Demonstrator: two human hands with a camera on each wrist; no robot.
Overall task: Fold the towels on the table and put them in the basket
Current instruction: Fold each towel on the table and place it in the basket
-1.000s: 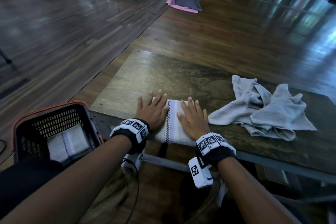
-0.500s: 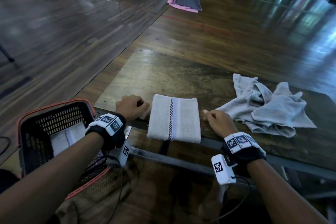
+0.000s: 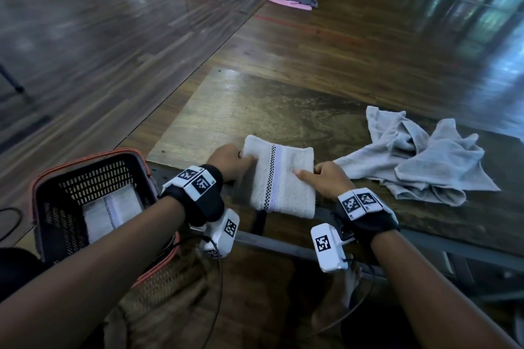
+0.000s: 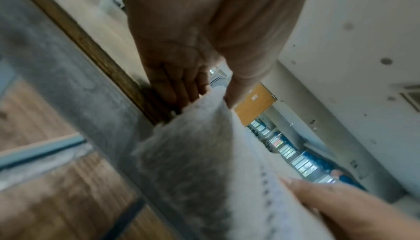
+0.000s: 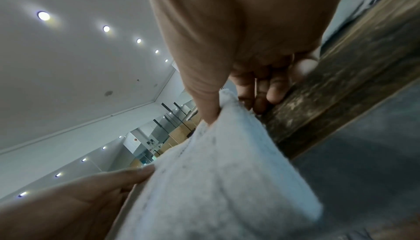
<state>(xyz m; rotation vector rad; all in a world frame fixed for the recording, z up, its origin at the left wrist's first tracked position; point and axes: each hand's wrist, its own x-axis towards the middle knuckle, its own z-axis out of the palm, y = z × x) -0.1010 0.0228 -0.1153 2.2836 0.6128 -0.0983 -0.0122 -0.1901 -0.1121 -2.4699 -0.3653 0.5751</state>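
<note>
White terry fills the space between my two hands: the folded towel sits at the near edge of the table, its near end overhanging the rim towards me. My left hand pinches its left side, thumb on top and fingers curled underneath, as the left wrist view shows. My right hand pinches the right side the same way, thumb lying across the top face and fingers tucked below. So the bundle lies directly between my palms, gripped at both sides, with its long axis and its checked stripe running away from me.

What matters for the move I judge comes next is the basket. It stands down to the left of my left hand, lower than the table top and just beside the table's corner, with another folded towel already lying in it. My left hand is the nearer one, so the carry should swing leftwards and down. Whether the towel has already lifted clear of the wood is hard to say; the wrist views are blurred.

Farther off, right of my right hand, a crumpled grey towel waits unfolded.
</note>
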